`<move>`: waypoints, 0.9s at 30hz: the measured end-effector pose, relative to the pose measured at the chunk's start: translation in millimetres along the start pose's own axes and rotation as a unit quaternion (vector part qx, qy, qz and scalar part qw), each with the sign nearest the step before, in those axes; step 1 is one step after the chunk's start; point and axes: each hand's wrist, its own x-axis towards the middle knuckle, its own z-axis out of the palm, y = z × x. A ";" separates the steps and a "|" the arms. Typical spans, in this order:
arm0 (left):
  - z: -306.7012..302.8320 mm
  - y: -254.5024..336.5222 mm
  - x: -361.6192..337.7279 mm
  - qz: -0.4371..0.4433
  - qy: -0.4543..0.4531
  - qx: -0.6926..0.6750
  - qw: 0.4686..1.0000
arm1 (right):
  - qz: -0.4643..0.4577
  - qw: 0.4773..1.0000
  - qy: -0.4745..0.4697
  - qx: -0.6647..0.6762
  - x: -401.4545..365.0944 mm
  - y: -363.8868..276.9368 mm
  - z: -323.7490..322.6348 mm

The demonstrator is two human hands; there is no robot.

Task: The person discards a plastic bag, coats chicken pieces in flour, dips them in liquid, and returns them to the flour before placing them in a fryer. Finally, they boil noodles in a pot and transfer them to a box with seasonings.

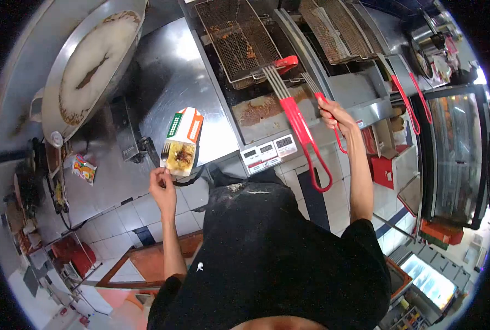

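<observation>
My left hand (162, 184) is closed at the lower end of a fork (165, 149), whose tines rest at the edge of an open takeaway box (192, 125). Yellowish food with a dark brown topping (182, 157) lies in the box's lower half; its lid is green, white and orange. My right hand (337, 115) is wrapped round a red fryer basket handle (340, 140) with metal rods. Left of that hand, another red handle (300, 126) sticks out from a wire fryer basket (237, 41) with brown crumbs in it.
Fryer timers (267, 155) face me at the front edge. A steel counter (165, 66) carries the box, beside a large pan of whitish contents (96, 66). More red basket handles (404, 102) jut out on the right, near a glass display cabinet (457, 157).
</observation>
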 end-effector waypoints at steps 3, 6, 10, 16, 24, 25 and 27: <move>16.2 2.3 -14.9 -0.003 0.068 -0.016 0.998 | -0.022 1.000 -0.011 0.010 -17.0 1.2 -8.9; 42.4 19.1 -38.0 -0.011 0.082 -0.011 0.997 | -0.031 0.998 -0.030 0.040 -37.3 0.3 -15.2; 78.9 44.0 -52.4 -0.024 0.100 -0.029 0.994 | -0.089 0.992 -0.075 0.054 -55.1 -8.6 -21.7; 103.2 64.1 -62.4 -0.012 0.107 -0.031 0.994 | -0.082 0.986 -0.087 0.114 -84.5 -8.5 -27.0; 116.7 77.3 -56.1 -0.017 0.146 -0.057 0.987 | -0.152 0.981 -0.084 0.082 -122.8 -15.5 -22.5; 119.5 75.5 -54.3 -0.015 0.150 -0.066 0.986 | -0.153 0.982 -0.077 0.076 -126.6 -23.8 -23.7; 123.0 76.5 -51.5 -0.007 0.151 -0.064 0.986 | -0.150 0.982 -0.072 0.088 -130.6 -35.8 -26.5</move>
